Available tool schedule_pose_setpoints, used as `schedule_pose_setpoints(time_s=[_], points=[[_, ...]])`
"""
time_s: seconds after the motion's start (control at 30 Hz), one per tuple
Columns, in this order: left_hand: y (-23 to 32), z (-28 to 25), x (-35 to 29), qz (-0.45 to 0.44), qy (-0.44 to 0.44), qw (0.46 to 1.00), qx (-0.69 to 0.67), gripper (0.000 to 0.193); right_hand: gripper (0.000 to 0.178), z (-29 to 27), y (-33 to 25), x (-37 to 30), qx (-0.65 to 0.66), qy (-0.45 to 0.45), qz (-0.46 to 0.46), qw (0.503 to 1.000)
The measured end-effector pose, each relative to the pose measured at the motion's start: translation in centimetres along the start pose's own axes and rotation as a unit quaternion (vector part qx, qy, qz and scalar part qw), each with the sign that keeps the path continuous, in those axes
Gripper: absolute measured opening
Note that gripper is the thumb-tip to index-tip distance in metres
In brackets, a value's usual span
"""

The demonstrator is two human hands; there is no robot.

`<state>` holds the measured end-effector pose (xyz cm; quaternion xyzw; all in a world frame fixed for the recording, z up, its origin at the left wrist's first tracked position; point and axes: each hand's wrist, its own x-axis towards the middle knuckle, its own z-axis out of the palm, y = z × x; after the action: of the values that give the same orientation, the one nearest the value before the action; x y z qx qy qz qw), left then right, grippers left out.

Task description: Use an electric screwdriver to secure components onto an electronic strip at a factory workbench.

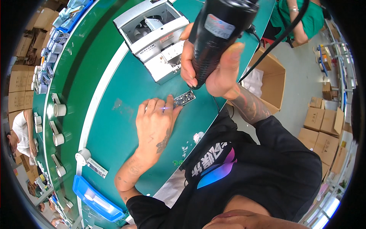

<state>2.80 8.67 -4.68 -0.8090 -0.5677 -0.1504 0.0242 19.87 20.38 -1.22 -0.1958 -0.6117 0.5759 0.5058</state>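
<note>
My right hand [225,72] is wrapped round a black electric screwdriver [207,49], tilted tip down, with a dark cable trailing off to the upper right. Its tip meets or nearly meets the far end of a small narrow part with a circuit board [185,98] lying on the green bench top [126,103]. On the near end of that part rests my left hand [157,119], thumb and fingers closed about it. Beyond both hands stands a grey-white screw feeder [152,42] with an open top. What lies under my left fingers is hidden.
To the left, a green conveyor belt [70,110] carries white handheld fan parts [57,139]. A blue tray [97,200] and a white fan part [95,168] sit near my left elbow. An open cardboard box [272,76] stands right of the bench. Other people work nearby.
</note>
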Motion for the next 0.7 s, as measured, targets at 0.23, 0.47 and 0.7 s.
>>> schedule_pose_setpoints(time_s=[0.23,0.47,0.7], points=[[-0.2,-0.3,0.2,0.006,-0.006,1.000,0.012,0.036,0.097,0.6,-0.1,1.8,0.280,0.051,-0.229,0.931],[0.4,-0.4,-0.1,0.007,-0.007,1.000,0.008,0.036,0.102,-0.5,-0.1,10.9,-0.035,0.148,-0.318,0.936],[0.2,-0.4,-0.2,0.001,0.000,1.000,0.017,0.035,0.090,0.6,-6.2,7.3,0.152,0.015,-0.286,0.946]])
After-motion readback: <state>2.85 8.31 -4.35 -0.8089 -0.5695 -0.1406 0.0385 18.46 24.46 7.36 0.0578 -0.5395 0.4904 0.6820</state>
